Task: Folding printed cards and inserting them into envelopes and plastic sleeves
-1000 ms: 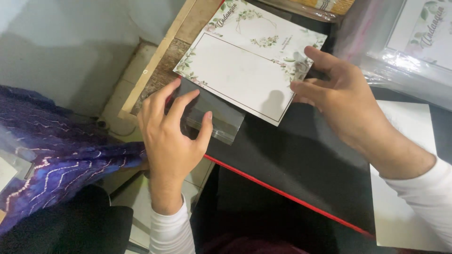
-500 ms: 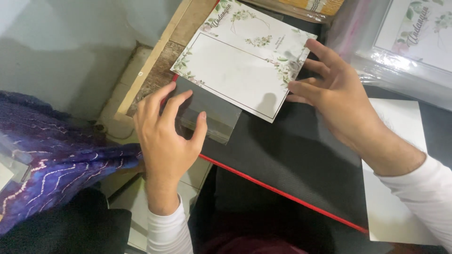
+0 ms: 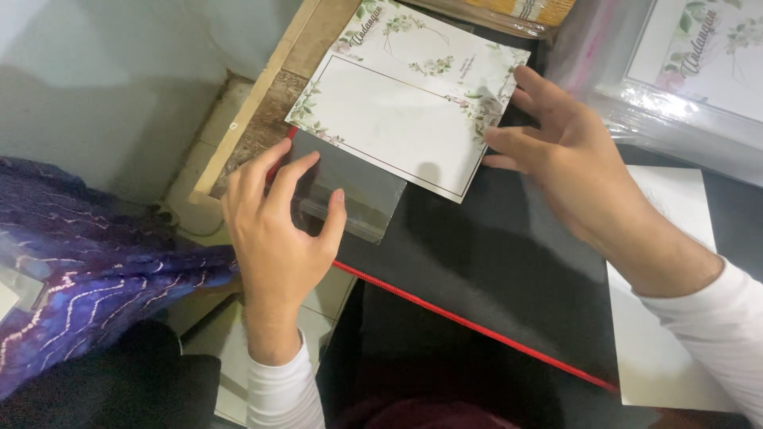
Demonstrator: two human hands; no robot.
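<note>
Glossy white card, rectangular with a thin dark border line and leafy flower prints at its corners, lies tilted on a matte black board that has a red strip along its near edge. A clear plastic sleeve, thin and shiny, covers the card's near-left end and sticks out past it over the black board. The left hand rests flat on that sleeve with fingers spread and thumb out, pressing rather than gripping, so its grip is loose and unclenched. The right hand lies open at the card's right edge, fingertips touching the card, nothing clasped. Compared with half a second ago, the left hand has crept a little further up the sleeve and the card sits slightly higher in view; the right hand has hardly moved. A plain white sheet lies on the board at right, partly under the right forearm. Purple patterned cloth fills the left side. A rough wooden frame borders the surface. More wrapped cards at top right are cut off by the picture's edge.
</note>
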